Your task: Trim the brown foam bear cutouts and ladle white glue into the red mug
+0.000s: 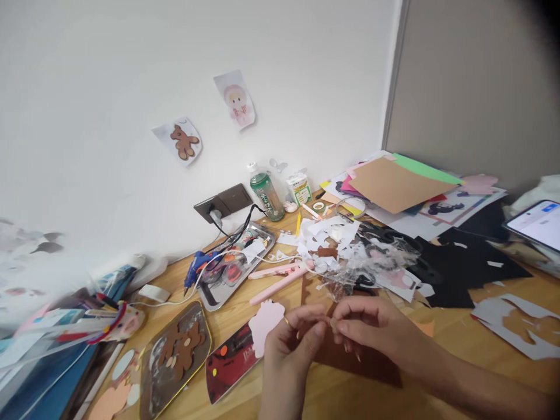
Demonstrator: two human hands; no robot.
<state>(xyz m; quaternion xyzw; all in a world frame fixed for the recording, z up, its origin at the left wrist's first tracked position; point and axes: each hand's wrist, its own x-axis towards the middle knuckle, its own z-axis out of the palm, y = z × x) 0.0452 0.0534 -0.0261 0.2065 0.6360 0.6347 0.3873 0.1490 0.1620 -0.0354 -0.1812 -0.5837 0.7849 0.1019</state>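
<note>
My left hand and my right hand meet fingertip to fingertip above a brown sheet near the front of the wooden table. The thumb and fingers of each hand are pinched together. Whatever they hold is too small to make out. Just left of my left hand, a pale pink paper cutout overlaps a dark red card. Further left, brown bear-shaped pieces lie on a gold-rimmed tray.
Behind my hands are paper scraps, crumpled clear plastic and a pink flat tool. A blue glue gun rests by a metal tray. A green bottle, coloured sheets, black paper and a phone stand or lie around.
</note>
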